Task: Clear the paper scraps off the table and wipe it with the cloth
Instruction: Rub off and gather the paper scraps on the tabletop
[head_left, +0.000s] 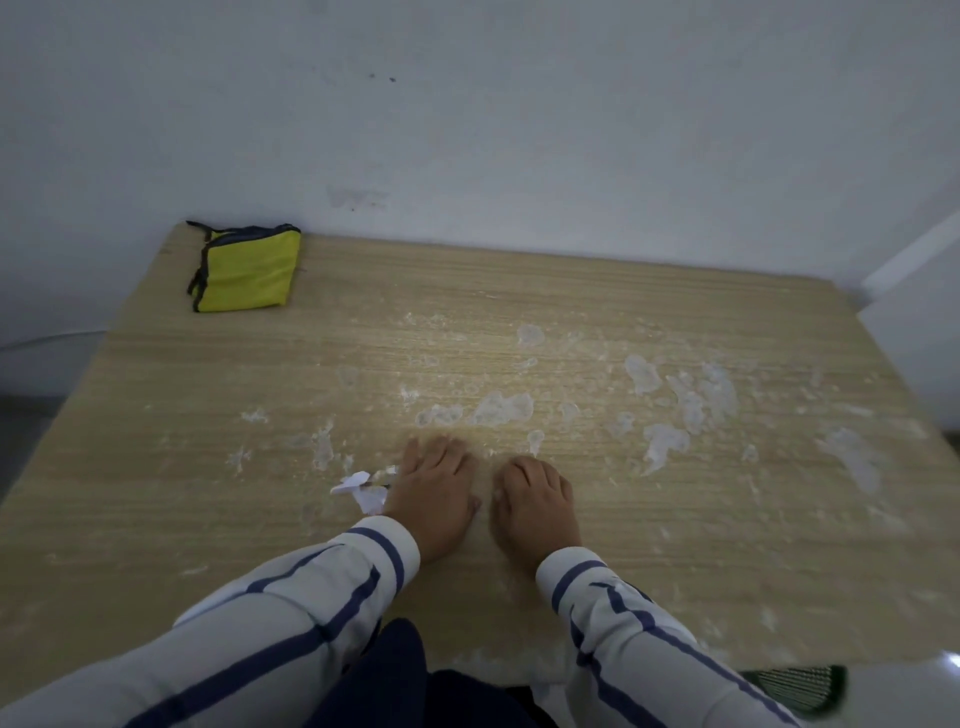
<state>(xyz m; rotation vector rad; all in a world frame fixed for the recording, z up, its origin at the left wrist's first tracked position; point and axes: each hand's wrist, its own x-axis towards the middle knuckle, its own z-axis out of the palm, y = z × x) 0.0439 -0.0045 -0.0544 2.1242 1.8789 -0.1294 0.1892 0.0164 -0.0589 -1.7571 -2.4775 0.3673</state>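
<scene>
Pile of crumpled white paper scraps (361, 488) sits just frame-left of left hand (434, 493), w/ right hand (535, 506) farther off; both hands lie flat, fingers relaxed, holding nothing.

A light wood-grain table (156, 415) carried a folded yellow cloth with dark edging (247, 270) at its far-left corner, crumpled white paper scraps (363, 491) nearer the front, and whitish smears (504, 408) across it.
</scene>
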